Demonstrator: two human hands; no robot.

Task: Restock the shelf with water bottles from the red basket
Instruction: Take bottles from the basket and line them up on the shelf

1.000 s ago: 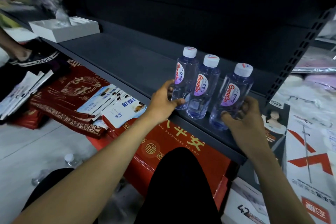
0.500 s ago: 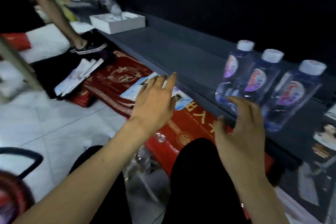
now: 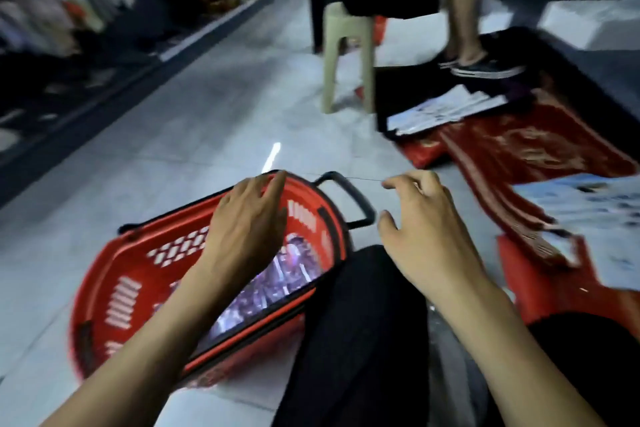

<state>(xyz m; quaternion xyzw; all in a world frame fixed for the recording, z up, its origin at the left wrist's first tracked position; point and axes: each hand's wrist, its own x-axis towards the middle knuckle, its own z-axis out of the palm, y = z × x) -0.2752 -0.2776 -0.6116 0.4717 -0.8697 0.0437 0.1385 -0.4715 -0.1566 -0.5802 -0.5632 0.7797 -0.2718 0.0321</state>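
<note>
The red basket [image 3: 138,274] lies tipped on the floor at lower left, its black handle [image 3: 349,198] pointing away from me. Blurred water bottles [image 3: 277,274] show through its opening. My left hand [image 3: 246,218] hovers over the basket's upper rim, fingers spread, holding nothing. My right hand [image 3: 426,229] floats to the right of the basket above my dark-clad knee [image 3: 363,322], fingers loosely curled and empty. The shelf with the placed bottles is out of view.
A beige plastic stool [image 3: 346,55] stands ahead, and a person's legs and dark shoe [image 3: 481,68] are beside it. Red packaged goods [image 3: 519,149] and white leaflets [image 3: 446,111] lie on the floor at right. Dark store shelving [image 3: 69,28] lines the left of the aisle.
My view has swung left from the shelf to the floor. Both hands left the three bottles on the shelf and now hang over the red basket, which has come into view.
</note>
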